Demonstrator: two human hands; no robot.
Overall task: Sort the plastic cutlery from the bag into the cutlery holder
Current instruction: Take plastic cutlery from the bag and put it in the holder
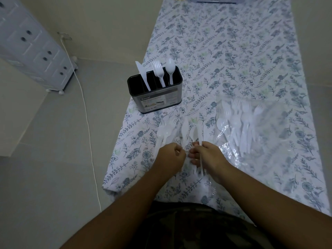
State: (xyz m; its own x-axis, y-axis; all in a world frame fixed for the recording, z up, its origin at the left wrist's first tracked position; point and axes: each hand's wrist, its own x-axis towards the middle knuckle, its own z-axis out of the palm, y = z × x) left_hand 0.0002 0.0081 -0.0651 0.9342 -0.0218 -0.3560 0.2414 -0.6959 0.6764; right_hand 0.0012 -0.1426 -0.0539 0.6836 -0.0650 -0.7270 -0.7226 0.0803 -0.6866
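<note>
Right hand: our right hand (206,153), at lower centre of the frame, has its fingers curled round a thin white piece of cutlery (200,151); we cannot tell which kind.
Left hand: our left hand (171,155), just beside it, is curled; blur hides whether it pinches anything.
Cloth: a floral tablecloth (233,60) runs up the right half of the frame.
Bag: the clear plastic bag (251,126), at mid right, still holds many forks and spoons.
Holder: the cutlery holder (156,97), left of centre, stands near the cloth's left edge with a knife (142,76), fork (159,72) and spoon (170,69) in separate slots.
Loose pile: loose cutlery (179,130) lies mixed above our hands.
Risk: white on pale cloth, the overlapping pieces could be misread and slotted wrongly; a careless reach could tip the holder off the edge.
</note>
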